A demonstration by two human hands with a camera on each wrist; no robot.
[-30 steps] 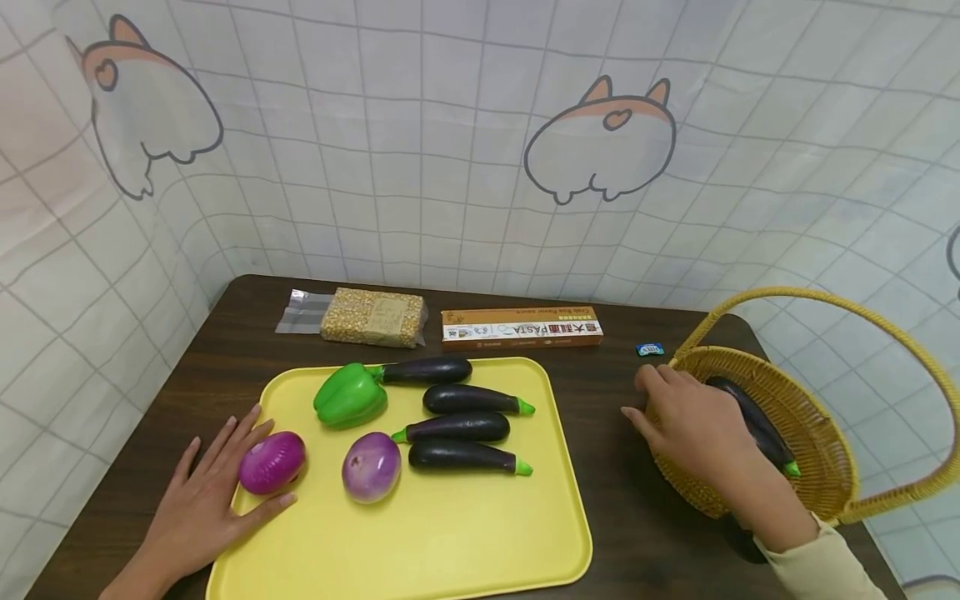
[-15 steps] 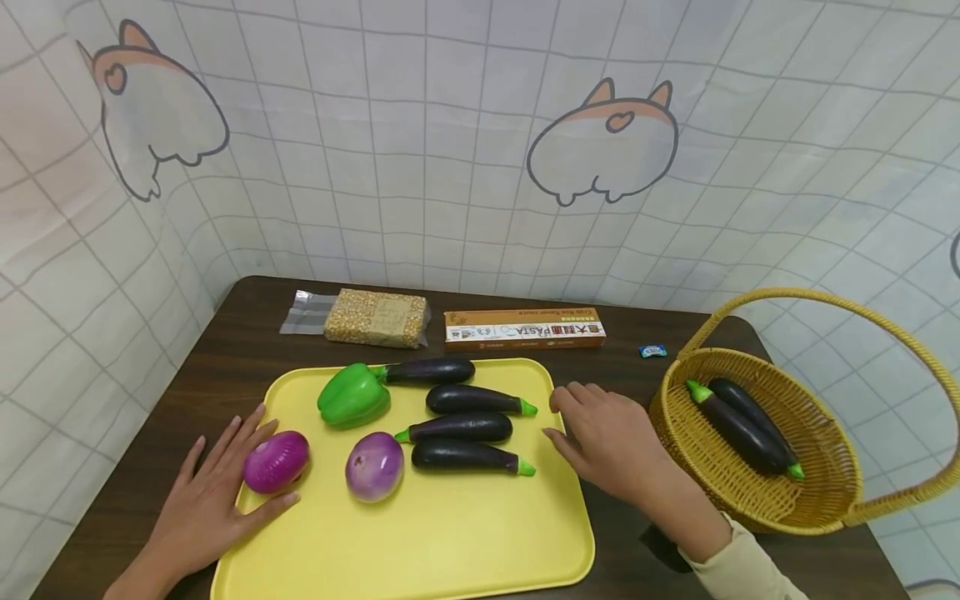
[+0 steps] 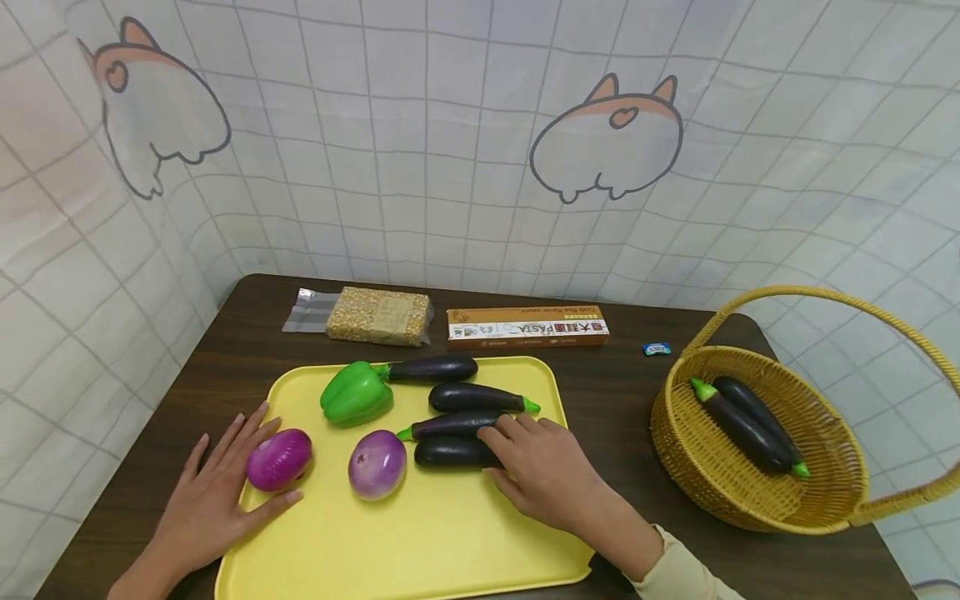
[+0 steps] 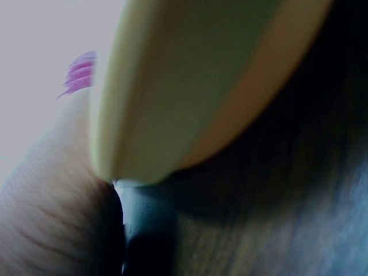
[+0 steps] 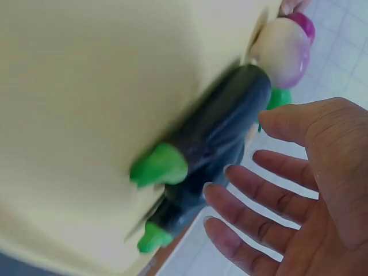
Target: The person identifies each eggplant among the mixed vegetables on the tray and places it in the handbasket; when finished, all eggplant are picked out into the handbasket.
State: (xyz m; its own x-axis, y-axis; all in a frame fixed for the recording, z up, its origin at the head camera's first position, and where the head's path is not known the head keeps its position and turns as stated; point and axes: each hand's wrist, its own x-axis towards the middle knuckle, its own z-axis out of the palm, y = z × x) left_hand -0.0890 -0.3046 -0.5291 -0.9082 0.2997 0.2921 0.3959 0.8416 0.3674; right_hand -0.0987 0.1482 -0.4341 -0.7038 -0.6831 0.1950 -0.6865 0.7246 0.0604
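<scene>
My left hand (image 3: 213,500) lies spread over the left rim of the yellow tray (image 3: 405,554), with thumb and fingers around a purple onion (image 3: 279,460). In the left wrist view the tray edge hides most of that onion. My right hand (image 3: 551,475) is over the tray's right half, covering the stem end of the nearest dark eggplant (image 3: 450,452). In the right wrist view its fingers (image 5: 270,195) are spread and loosely bent beside this eggplant (image 5: 221,115), not closed round it. More eggplants (image 3: 476,397), a green bell pepper (image 3: 356,394) and a round purple-white vegetable (image 3: 377,465) share the tray.
A wicker basket (image 3: 690,467) with a tall handle stands at the right, with two eggplants (image 3: 746,429) inside. Along the table's back lie a bag of corn kernels (image 3: 378,315), a pasta box (image 3: 528,327) and a small blue packet (image 3: 656,349). A tiled-pattern curtain (image 3: 465,167) hangs behind.
My right hand has left the basket, where a second eggplant now lies, and moved left to the near eggplant on the tray. My left hand has stayed by the onion.
</scene>
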